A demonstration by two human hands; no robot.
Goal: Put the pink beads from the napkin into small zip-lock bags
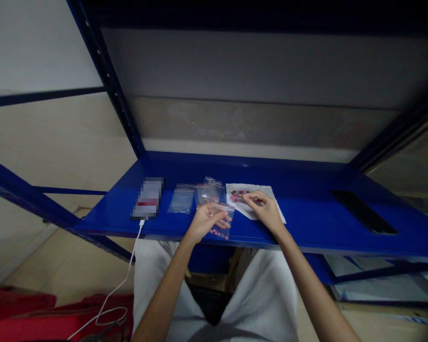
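Observation:
My left hand (206, 222) grips a small clear zip bag (227, 219) by its upper part, with pink beads (219, 233) gathered at the bottom. To its right, my right hand (264, 206) reaches over a white sheet (271, 191) with thumb and fingertips pinched together. Small pink and gold-brown beads (234, 196) lie on that sheet beside the fingertips. Whatever the pinch holds is too small to make out. Behind my left hand are more clear zip bags (209, 190), some with pink pieces showing. A flat clear bag (182, 198) lies further left.
A phone (148, 198) with a white charging cable (131, 266) lies on the left of the blue shelf (306, 209). Toward the right end is a black flat object (363, 211). Blue metal posts (123, 107) frame the shelf, and red material (57, 316) lies below left.

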